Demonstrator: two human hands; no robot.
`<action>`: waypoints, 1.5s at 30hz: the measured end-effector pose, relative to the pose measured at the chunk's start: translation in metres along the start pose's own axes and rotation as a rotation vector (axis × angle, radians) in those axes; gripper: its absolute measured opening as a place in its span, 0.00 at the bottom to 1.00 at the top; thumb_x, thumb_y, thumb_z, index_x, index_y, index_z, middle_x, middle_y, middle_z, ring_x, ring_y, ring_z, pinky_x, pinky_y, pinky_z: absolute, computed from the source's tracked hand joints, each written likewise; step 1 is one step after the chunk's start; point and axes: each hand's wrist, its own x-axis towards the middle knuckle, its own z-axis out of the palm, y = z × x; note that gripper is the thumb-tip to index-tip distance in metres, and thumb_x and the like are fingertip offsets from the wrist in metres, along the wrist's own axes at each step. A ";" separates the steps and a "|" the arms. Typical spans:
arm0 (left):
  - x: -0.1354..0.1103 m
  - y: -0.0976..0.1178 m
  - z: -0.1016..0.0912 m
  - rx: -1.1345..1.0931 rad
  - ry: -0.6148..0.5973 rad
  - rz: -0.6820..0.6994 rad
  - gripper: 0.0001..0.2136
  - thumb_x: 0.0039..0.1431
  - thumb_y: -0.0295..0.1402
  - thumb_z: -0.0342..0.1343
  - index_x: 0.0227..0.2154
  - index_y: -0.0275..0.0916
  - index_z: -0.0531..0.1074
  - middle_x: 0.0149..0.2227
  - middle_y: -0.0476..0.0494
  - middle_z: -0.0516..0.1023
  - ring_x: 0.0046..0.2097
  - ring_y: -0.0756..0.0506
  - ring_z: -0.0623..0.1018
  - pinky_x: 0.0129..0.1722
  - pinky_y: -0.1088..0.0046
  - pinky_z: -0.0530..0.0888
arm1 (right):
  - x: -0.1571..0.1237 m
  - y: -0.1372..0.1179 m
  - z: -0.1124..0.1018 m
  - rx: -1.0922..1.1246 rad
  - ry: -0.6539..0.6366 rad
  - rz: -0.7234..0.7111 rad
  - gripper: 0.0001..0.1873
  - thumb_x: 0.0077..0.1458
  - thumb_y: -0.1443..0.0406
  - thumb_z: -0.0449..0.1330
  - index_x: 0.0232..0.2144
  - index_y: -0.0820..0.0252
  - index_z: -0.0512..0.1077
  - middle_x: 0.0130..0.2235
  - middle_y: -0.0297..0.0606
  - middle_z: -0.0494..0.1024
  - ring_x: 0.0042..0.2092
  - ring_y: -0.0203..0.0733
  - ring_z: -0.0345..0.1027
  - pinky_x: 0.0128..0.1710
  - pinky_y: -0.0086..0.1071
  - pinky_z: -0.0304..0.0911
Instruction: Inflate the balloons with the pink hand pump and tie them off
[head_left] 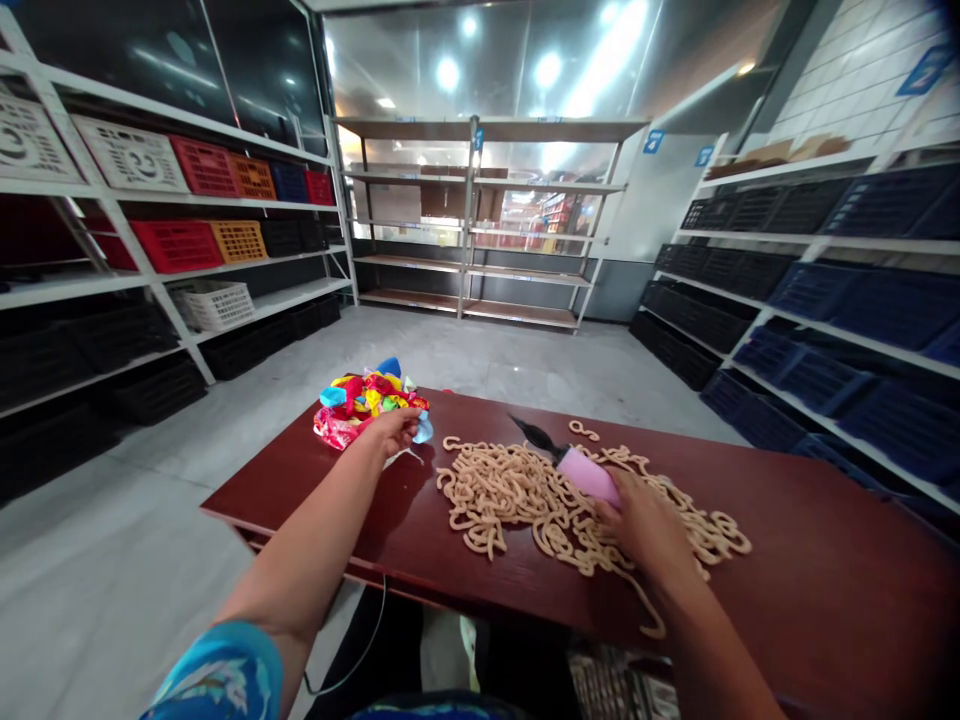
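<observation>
Bench (810, 540) of dark reddish wood, with tan curled pieces (495, 490) heaped loosely at its middle, seemingly unarranged so far, and one lone curl (585, 433) beyond. At left, a heap of crumpled multicoloured wrappers (367, 398), or similar; left hand (392, 432) at its edge, fingers bunched, pinch impossible to confirm. Right hand (637, 512) wrapped round a pink-handled, black-tipped tool (589, 477) above the curls.

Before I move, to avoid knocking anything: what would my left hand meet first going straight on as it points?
Your left hand would probably meet the light-blue piece right beside it first; depth leaves actual contact unclear.
</observation>
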 end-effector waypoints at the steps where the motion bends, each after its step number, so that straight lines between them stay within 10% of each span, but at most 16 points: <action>1: -0.004 0.000 0.002 -0.080 -0.035 -0.044 0.04 0.48 0.29 0.57 0.22 0.34 0.68 0.21 0.45 0.71 0.23 0.51 0.71 0.20 0.78 0.66 | -0.002 -0.008 -0.002 0.053 0.025 -0.065 0.21 0.51 0.59 0.54 0.48 0.60 0.63 0.46 0.45 0.71 0.46 0.48 0.65 0.44 0.38 0.58; 13: -0.041 -0.013 0.025 -0.661 -0.170 -0.143 0.02 0.51 0.24 0.54 0.30 0.32 0.69 0.26 0.38 0.75 0.27 0.47 0.76 0.29 0.69 0.76 | -0.014 -0.073 -0.002 0.210 0.084 -0.270 0.23 0.50 0.60 0.55 0.49 0.58 0.63 0.48 0.43 0.70 0.46 0.48 0.64 0.44 0.41 0.58; 45: -0.060 -0.058 0.056 -0.687 -0.093 -0.153 0.02 0.49 0.25 0.56 0.26 0.33 0.68 0.22 0.44 0.73 0.23 0.50 0.74 0.27 0.74 0.74 | -0.034 -0.084 -0.022 -0.024 0.127 -0.205 0.23 0.48 0.60 0.58 0.48 0.56 0.64 0.46 0.42 0.71 0.44 0.49 0.63 0.42 0.39 0.54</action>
